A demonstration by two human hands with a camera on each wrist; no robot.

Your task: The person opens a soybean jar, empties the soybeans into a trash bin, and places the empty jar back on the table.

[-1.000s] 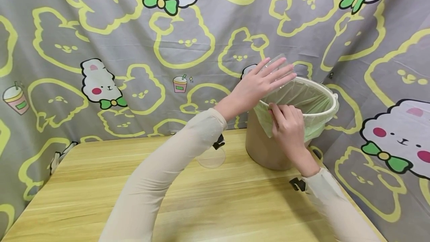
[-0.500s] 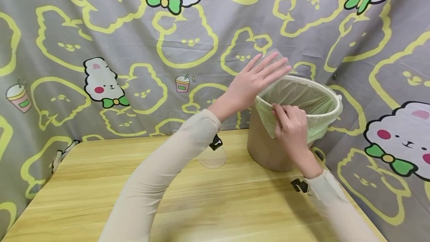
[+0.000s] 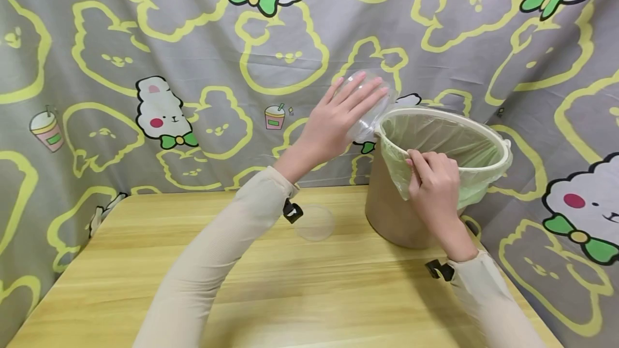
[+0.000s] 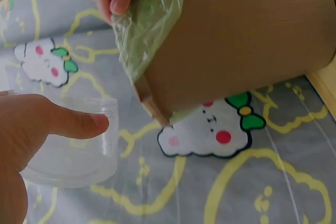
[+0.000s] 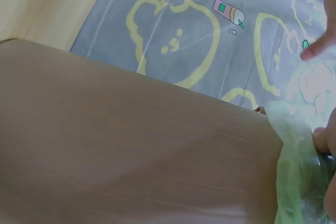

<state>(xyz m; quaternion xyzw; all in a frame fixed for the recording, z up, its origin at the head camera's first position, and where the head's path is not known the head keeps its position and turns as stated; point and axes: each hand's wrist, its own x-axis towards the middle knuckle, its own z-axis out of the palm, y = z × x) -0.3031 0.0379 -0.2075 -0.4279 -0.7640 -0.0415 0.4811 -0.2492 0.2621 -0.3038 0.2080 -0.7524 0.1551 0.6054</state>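
Observation:
My left hand point(image 3: 333, 122) grips a clear plastic jar point(image 3: 369, 122), its fingers spread over one side. The left wrist view shows the thumb pressed along the wall of the same jar point(image 4: 79, 161). The jar is held in the air, just left of the rim of a brown trash can point(image 3: 394, 214). A thin green trash bag point(image 3: 476, 192) lines the can and folds out over its cream rim ring point(image 3: 454, 114). At the front of that rim, my right hand point(image 3: 435, 187) pinches the bag's edge between thumb and fingers.
A clear round disc point(image 3: 315, 223), like a lid, lies flat on the wooden table point(image 3: 290, 283) below my left wrist. A grey patterned curtain point(image 3: 203, 58) hangs behind the table and along its right side.
My left hand has moved left with the jar, from over the can's rim to beside it. My right hand keeps its pinch at the rim. The head view has turned slightly left.

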